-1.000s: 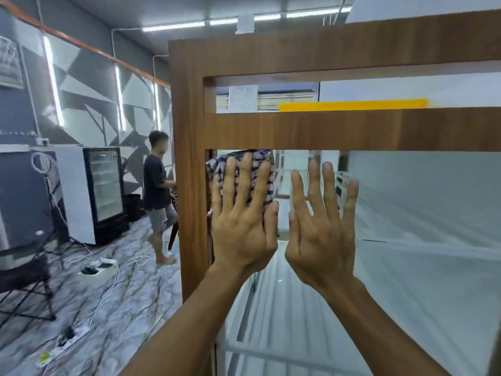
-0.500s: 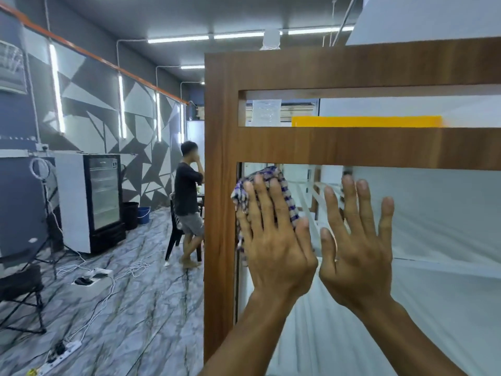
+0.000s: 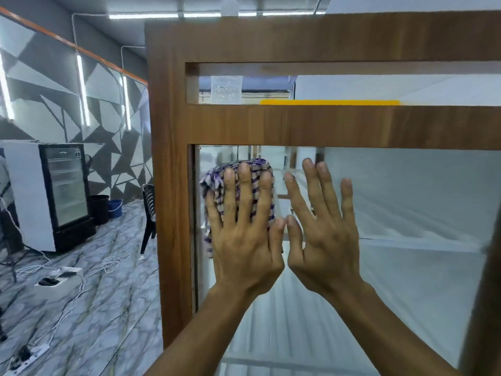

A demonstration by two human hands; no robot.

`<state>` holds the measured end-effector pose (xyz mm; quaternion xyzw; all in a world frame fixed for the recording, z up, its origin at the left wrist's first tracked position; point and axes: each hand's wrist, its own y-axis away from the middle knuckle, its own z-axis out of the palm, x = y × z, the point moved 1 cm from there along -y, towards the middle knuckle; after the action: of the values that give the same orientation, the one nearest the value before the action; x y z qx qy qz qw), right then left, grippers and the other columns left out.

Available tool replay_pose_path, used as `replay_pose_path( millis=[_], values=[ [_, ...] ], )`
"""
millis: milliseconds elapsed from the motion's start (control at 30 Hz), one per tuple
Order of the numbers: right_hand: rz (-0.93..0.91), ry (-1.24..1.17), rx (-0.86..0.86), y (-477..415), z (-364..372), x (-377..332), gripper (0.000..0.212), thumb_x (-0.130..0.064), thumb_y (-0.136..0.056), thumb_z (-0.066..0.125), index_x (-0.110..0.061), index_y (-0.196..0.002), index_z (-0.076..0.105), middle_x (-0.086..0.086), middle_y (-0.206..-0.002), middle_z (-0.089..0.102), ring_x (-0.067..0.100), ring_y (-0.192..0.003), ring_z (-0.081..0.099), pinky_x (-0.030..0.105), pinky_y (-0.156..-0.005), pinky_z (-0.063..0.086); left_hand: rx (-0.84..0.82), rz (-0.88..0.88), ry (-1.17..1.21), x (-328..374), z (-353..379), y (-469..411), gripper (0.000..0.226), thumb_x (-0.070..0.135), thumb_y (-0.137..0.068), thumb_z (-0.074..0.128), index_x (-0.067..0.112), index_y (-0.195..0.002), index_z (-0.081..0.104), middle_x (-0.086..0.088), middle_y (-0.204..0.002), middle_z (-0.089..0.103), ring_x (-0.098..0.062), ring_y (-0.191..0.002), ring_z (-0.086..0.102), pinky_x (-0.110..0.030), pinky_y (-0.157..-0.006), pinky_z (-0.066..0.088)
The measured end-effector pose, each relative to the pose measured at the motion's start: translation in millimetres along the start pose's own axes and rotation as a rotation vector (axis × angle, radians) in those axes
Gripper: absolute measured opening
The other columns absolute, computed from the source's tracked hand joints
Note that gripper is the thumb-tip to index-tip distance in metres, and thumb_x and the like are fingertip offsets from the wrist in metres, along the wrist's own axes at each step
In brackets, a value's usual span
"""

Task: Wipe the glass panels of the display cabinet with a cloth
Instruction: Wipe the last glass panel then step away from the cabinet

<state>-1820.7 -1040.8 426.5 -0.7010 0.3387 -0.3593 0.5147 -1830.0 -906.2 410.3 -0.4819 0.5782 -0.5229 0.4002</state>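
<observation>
The display cabinet has a brown wooden frame and a large glass panel in front of me. My left hand lies flat with straight fingers and presses a purple-and-white checked cloth against the panel's upper left corner. My right hand rests flat on the bare glass just to the right, thumbs nearly touching. Most of the cloth is hidden under my left hand.
A wooden crossbar runs above the panel. To the left stand a glass-door fridge, a black bin, a blue bucket and a dark chair. Power strips and cables lie on the marble floor.
Both hands kept their flat pose on the glass while my view shifted right and closer. The person standing at the left is no longer in sight.
</observation>
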Motion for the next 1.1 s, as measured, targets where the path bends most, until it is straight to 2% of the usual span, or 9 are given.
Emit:
replay_pose_path(
  millis=[167,300,433,567,633,700,833,933,1100],
  values=[
    [0.092,0.1,0.008,30.5,-21.4,51.4,0.055,-0.025,-0.103,0.036,-0.017,-0.158,0.033,0.013,-0.168,0.018,0.032,-0.158,0.011,0.063,-0.125,0.005,-0.02,0.044,-0.005,30.4,8.7,-3.2,0.063,0.04,-0.106,0.033,0.014,-0.163,0.022,-0.014,-0.171,0.011,-0.03,-0.16,0.003,-0.059,-0.128,0.004],
    [0.17,0.163,0.031,49.6,-38.8,93.7,0.058,-0.026,-0.102,0.04,-0.018,-0.159,0.03,0.013,-0.169,0.015,0.034,-0.157,0.011,0.068,-0.123,0.008,-0.048,0.169,0.007,79.5,23.4,-4.7,0.062,0.038,-0.107,0.034,0.015,-0.164,0.022,-0.014,-0.171,0.013,-0.031,-0.16,0.006,-0.058,-0.128,0.003],
    [0.33,0.224,0.086,61.3,-63.4,132.9,0.058,-0.033,-0.103,0.036,-0.018,-0.159,0.032,0.022,-0.167,0.013,0.036,-0.157,0.007,0.065,-0.123,0.001,-0.096,0.303,0.037,139.1,41.6,-4.2,0.061,0.037,-0.109,0.031,0.015,-0.165,0.021,-0.012,-0.172,0.012,-0.03,-0.16,0.005,-0.056,-0.129,0.003],
    [0.445,0.345,0.099,81.2,-89.0,164.9,0.065,-0.038,-0.101,0.037,-0.013,-0.161,0.025,0.02,-0.168,0.009,0.034,-0.158,0.003,0.063,-0.124,0.001,-0.139,0.388,0.069,189.9,56.5,-12.1,0.063,0.037,-0.109,0.034,0.013,-0.165,0.016,-0.012,-0.173,0.007,-0.029,-0.161,0.002,-0.055,-0.129,0.0],
    [0.444,0.295,0.126,96.2,-97.1,176.3,0.068,-0.028,-0.1,0.043,-0.006,-0.16,0.021,0.019,-0.168,0.011,0.032,-0.158,0.005,0.058,-0.126,0.004,-0.155,0.434,0.079,211.7,62.6,-15.3,0.064,0.037,-0.11,0.033,0.013,-0.166,0.013,-0.011,-0.173,0.004,-0.029,-0.161,-0.001,-0.054,-0.129,-0.003],
    [0.42,0.141,0.182,109.8,-102.0,183.9,0.068,-0.01,-0.096,0.047,0.001,-0.158,0.02,0.02,-0.167,0.016,0.03,-0.158,0.01,0.052,-0.128,0.009,-0.16,0.464,0.098,230.2,67.5,-17.9,0.064,0.036,-0.11,0.033,0.013,-0.166,0.012,-0.011,-0.174,0.002,-0.027,-0.161,-0.002,-0.053,-0.129,-0.003],
    [0.369,-0.01,0.252,125.6,-106.3,195.4,0.06,0.009,-0.094,0.041,0.007,-0.152,0.028,0.022,-0.163,0.028,0.033,-0.155,0.022,0.049,-0.127,0.018,-0.164,0.494,0.12,258.3,76.0,-12.1,0.063,0.034,-0.11,0.035,0.012,-0.166,0.013,-0.011,-0.173,0.003,-0.026,-0.16,-0.005,-0.053,-0.129,-0.003],
    [0.364,-0.021,0.256,133.9,-106.7,197.1,0.057,0.012,-0.094,0.041,0.008,-0.15,0.033,0.023,-0.16,0.032,0.035,-0.153,0.026,0.053,-0.126,0.022,-0.175,0.498,0.149,266.7,79.2,4.8,0.064,0.034,-0.111,0.036,0.009,-0.165,0.014,-0.013,-0.173,0.005,-0.028,-0.16,-0.003,-0.055,-0.129,0.0],
    [0.363,-0.03,0.261,144.6,-109.2,199.2,0.052,0.003,-0.097,0.037,0.007,-0.149,0.034,0.022,-0.159,0.033,0.035,-0.153,0.027,0.052,-0.125,0.022,-0.193,0.596,0.142,256.7,82.2,35.0,0.063,0.036,-0.11,0.036,0.01,-0.165,0.017,-0.012,-0.173,0.009,-0.03,-0.16,0.003,-0.053,-0.129,0.001]
  ],
)
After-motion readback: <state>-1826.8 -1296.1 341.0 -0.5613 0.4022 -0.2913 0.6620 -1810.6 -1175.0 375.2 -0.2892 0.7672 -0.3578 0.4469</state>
